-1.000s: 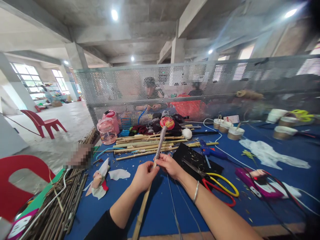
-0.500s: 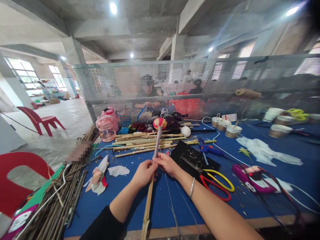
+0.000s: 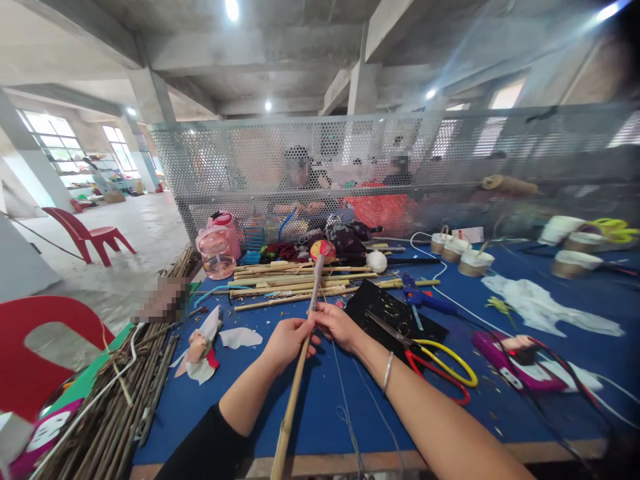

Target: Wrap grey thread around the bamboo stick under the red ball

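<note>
A bamboo stick [image 3: 293, 393] slants away from me, its upper length wrapped in grey thread [image 3: 317, 287]. My left hand [image 3: 290, 343] is closed round the stick just below the wrapping, thumb on top and lower fingers slightly spread. At the wrapping's lower end, my right hand [image 3: 337, 325] pinches the stick, touching my left fingertips. Loose grey threads [image 3: 345, 413] trail from beneath it toward the table's front edge. A red and yellow ball [image 3: 323, 249] shows at the stick's far tip; whether it is attached or lies behind, I cannot tell.
Scissors [image 3: 425, 357] lie partly on a black cloth [image 3: 373, 303] beside a blue glue gun [image 3: 425, 298]. Behind are bamboo sticks [image 3: 280, 273] and a white ball [image 3: 377, 261]. Paper cups [image 3: 475, 262] stand right, dark twigs [image 3: 115, 407] left. People sit behind the perforated screen [image 3: 240, 160].
The stick's lower end has swung a little left and its bare part looks turned. My left lower fingers have spread slightly. The whole view has shifted a little.
</note>
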A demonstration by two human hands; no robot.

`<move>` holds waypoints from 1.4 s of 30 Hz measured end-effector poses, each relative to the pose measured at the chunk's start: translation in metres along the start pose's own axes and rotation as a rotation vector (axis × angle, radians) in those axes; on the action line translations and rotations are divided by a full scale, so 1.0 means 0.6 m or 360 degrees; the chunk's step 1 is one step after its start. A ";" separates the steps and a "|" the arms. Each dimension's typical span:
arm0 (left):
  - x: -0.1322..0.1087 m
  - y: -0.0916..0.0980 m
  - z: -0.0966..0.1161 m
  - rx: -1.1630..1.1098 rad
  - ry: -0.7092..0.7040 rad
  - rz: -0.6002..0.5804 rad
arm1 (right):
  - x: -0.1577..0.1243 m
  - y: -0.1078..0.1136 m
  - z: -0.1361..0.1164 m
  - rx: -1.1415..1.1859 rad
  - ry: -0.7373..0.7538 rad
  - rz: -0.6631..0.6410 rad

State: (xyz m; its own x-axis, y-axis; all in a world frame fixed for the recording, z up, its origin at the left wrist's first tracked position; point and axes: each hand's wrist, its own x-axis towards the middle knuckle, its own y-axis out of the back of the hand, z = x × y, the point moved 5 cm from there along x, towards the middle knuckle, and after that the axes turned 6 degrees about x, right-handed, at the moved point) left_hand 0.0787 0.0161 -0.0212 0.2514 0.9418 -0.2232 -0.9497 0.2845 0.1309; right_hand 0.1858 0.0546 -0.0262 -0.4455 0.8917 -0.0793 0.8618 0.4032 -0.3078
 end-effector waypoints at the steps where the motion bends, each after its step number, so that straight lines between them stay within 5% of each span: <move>1: 0.000 0.003 0.002 0.0112 -0.0067 0.0035 | 0.002 0.000 0.001 -0.0046 0.0032 0.0025; 5: 0.010 0.025 0.018 0.0603 -0.0363 0.0304 | 0.007 -0.001 0.005 -0.0128 0.0080 0.0095; 8: 0.031 0.028 0.014 0.0681 -0.0149 0.0062 | 0.008 0.005 0.004 -0.0202 -0.0044 0.0141; 13: 0.041 0.037 0.010 0.0586 -0.0020 -0.0111 | 0.011 0.013 0.003 -0.0213 -0.0319 0.0007; 19: 0.028 0.028 -0.002 0.0323 -0.0135 -0.0096 | 0.011 0.023 0.010 -0.0100 -0.0220 -0.0040; 24: 0.025 0.006 -0.011 -0.0217 0.0151 -0.0332 | 0.003 0.021 0.008 0.0035 -0.0215 -0.0180; 27: 0.027 0.010 -0.017 -0.0021 0.0157 -0.0291 | 0.007 0.022 0.010 -0.0051 -0.0184 -0.0119; 32: 0.029 0.027 -0.009 0.0380 -0.0106 0.0037 | 0.014 0.029 0.013 -0.0064 -0.0143 0.0052; 38: 0.019 -0.001 -0.014 -0.0304 0.0237 -0.0418 | 0.009 0.027 0.009 0.0081 -0.0207 -0.0072; 42: 0.027 0.013 -0.020 0.0083 0.0135 -0.0216 | 0.015 0.027 0.014 -0.0145 -0.0164 0.0070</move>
State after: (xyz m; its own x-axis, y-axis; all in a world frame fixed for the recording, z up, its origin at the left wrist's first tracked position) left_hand 0.0731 0.0313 -0.0357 0.3577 0.8762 -0.3229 -0.8966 0.4189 0.1436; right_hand 0.1935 0.0675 -0.0400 -0.4252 0.8851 -0.1894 0.8975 0.3852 -0.2148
